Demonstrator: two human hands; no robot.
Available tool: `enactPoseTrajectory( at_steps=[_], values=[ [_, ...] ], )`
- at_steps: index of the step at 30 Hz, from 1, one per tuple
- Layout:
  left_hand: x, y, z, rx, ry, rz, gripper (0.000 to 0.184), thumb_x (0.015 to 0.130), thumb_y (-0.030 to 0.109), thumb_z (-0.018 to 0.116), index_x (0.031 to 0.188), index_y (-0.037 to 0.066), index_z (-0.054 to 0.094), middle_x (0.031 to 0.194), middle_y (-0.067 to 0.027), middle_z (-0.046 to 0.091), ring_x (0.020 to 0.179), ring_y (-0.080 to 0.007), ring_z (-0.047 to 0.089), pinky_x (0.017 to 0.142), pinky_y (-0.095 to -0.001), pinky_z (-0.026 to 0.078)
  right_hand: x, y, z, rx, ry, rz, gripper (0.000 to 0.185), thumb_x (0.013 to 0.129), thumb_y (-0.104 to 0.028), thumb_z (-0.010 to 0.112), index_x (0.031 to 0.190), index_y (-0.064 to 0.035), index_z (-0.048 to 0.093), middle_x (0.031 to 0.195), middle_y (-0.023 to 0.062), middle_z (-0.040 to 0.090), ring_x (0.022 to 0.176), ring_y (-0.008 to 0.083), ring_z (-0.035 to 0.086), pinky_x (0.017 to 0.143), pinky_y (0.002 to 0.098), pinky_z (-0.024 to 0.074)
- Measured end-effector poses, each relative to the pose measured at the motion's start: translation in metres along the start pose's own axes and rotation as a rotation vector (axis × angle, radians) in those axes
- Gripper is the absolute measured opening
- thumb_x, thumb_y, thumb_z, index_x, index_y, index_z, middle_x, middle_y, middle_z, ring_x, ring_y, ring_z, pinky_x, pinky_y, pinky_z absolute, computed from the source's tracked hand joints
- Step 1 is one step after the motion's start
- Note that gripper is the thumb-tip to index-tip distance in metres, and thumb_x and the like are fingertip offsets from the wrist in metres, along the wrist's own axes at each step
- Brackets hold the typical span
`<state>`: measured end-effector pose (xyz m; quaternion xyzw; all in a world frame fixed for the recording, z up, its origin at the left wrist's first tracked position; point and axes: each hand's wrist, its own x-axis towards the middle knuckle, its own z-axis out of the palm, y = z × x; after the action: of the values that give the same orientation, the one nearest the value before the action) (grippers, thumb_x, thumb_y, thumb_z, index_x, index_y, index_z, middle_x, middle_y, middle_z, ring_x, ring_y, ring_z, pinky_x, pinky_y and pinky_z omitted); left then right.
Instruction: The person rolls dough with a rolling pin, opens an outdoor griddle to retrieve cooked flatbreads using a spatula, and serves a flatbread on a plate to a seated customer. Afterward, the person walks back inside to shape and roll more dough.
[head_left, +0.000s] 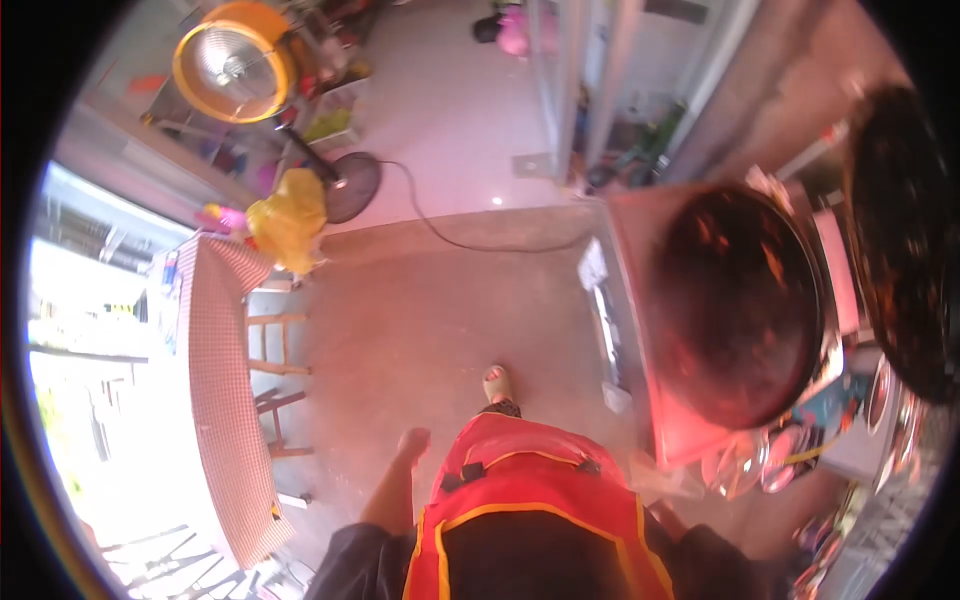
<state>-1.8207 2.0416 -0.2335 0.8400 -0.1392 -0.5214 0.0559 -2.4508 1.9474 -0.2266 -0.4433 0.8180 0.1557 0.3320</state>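
Observation:
My left hand (414, 440) hangs low beside the red apron (540, 480) with its yellow trim, over the brown floor; its fingers are too blurred to make out. On my right side only part of the forearm (668, 518) shows at the apron's edge, and the hand itself is hidden in blur. A large round dark pan (738, 308) stands on the pink-topped counter (675, 445) to the right. Past it, a second big dark round piece (905, 240) stands tilted. One foot in a tan sandal (497, 384) shows ahead of the apron.
A yellow fan (232, 62) on a black round base (353, 187) stands at the upper left, its cable crossing the floor. A yellow bag (288, 220) lies by the checked-cloth table (218, 400). Wooden stools (280, 343) are beside it. Bowls (740, 463) sit at the right.

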Motion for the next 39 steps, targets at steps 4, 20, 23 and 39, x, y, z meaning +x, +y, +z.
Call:
enactPoseTrajectory(
  at_steps=[4,20,23,39],
  values=[
    [0.089,0.066,-0.093,0.63,0.219,0.555,0.022,0.084,0.021,0.055,0.101,0.012,0.066,0.096,-0.0097,0.065,0.088,-0.0211,0.062,0.076,-0.0357,0.05,-0.003,-0.157,-0.021,0.022,-0.003,-0.214,0.032,0.076,-0.015,0.061,0.106,-0.0047,0.055,0.1,0.0125,0.061,0.092,0.0272,0.059,0.077,0.0401,0.0481],
    [0.311,0.372,-0.305,-0.443,0.309,0.335,0.03,0.087,0.031,0.053,0.1,0.007,0.066,0.089,-0.0111,0.066,0.085,-0.0257,0.063,0.073,-0.0399,0.051,0.195,-0.805,-0.125,-0.338,-0.089,-0.886,0.02,0.07,-0.018,0.068,0.079,-0.0025,0.058,0.076,0.0121,0.061,0.071,0.0267,0.059,0.066,0.0403,0.0473],
    [0.322,0.35,-0.343,-0.383,0.409,0.163,0.032,0.084,0.033,0.057,0.097,0.007,0.069,0.089,-0.0135,0.067,0.088,-0.0284,0.065,0.075,-0.0407,0.051,0.237,-0.907,-0.164,-0.32,-0.082,-0.923,0.02,0.069,-0.019,0.069,0.074,-0.0021,0.059,0.072,0.0121,0.061,0.067,0.0266,0.059,0.064,0.0404,0.0471],
    [0.509,0.638,-0.523,0.057,0.28,0.037,0.031,0.087,0.023,0.047,0.099,0.005,0.069,0.101,-0.0186,0.066,0.094,-0.0336,0.065,0.081,-0.0421,0.053,0.305,-1.428,-0.339,-0.418,0.117,-1.376,0.032,0.061,-0.027,0.071,0.058,0.0026,0.06,0.061,0.0222,0.059,0.061,0.0375,0.058,0.062,0.0455,0.046]
  ],
)
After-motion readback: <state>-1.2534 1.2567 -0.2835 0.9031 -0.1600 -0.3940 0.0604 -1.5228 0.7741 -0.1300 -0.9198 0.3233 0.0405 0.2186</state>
